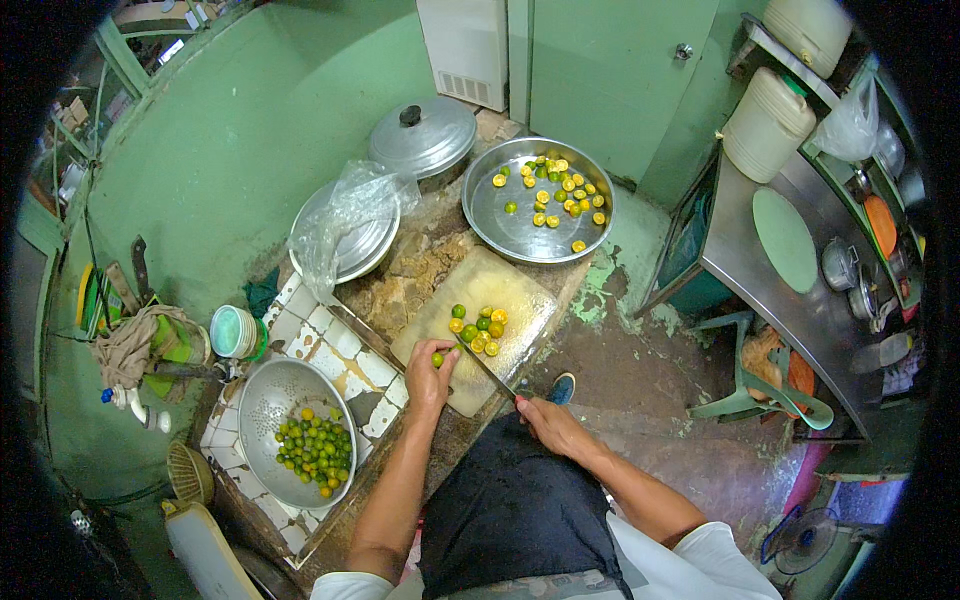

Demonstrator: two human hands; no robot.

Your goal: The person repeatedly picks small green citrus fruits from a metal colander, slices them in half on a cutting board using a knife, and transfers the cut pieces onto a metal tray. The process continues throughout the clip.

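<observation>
On a wet plastic cutting board (517, 289) lie several small green citrus fruits, whole and halved (480, 330). My left hand (429, 379) is over the board's near left edge and pinches one small green citrus fruit (438, 360) between thumb and fingers. The handle of a knife is in my right hand (551, 424); its blade (487, 369) slants up and left, with the tip close to my left fingertips. Beyond the board, a round metal pan (517, 240) contains many fruit halves with yellow-orange flesh. A metal colander (259, 420) to my left contains many whole fruits.
Two lidded pots (424, 139) stand behind the board, one draped with a clear plastic bag (352, 206). Left are stacked tubs (234, 331) and a faucet (139, 405). A steel counter (739, 240) and a plastic chair (739, 375) are at right. The tiled counter (352, 330) has broken tiles.
</observation>
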